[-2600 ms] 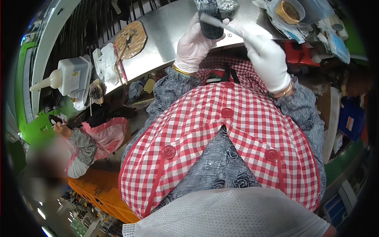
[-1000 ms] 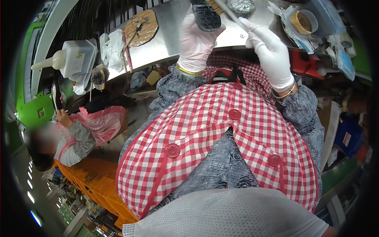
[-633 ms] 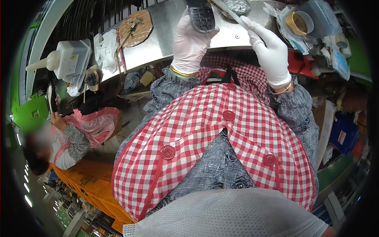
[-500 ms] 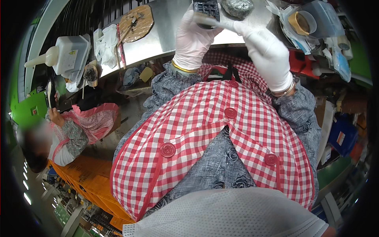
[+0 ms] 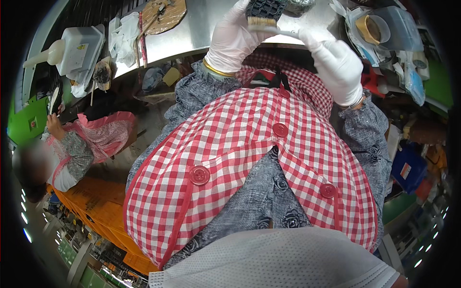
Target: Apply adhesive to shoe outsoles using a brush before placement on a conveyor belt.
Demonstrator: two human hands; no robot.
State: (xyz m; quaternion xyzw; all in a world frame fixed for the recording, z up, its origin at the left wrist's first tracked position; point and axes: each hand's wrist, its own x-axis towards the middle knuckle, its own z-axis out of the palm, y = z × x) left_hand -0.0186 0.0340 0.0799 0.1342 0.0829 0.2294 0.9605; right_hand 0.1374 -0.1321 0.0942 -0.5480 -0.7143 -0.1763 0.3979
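My left hand (image 5: 233,44), in a thin white glove, grips the edge of a black piece with a grid-like raised surface (image 5: 265,10); the upper frame edge cuts this piece off. In my right hand (image 5: 334,65), gloved in white too, is a brush (image 5: 283,31) with a pale handle. Its light bristles lie over the near end of the black piece; whether they press on it I cannot tell. Just past the black piece, a dark lump in clear wrapping (image 5: 298,6) rests on the metal bench.
The metal bench (image 5: 206,24) carries a brown taped board (image 5: 168,19) with sticks and scraps. Left of it are white cloths (image 5: 126,38) and a white bottle (image 5: 79,50). Plastic tubs (image 5: 401,30) stand right. Another person (image 5: 79,146) works at far left.
My right hand has moved right and slightly down. The brush, blurred earlier, now shows its bristles farther right, at the black piece's near end. My left hand keeps its hold; the whole view has shifted slightly.
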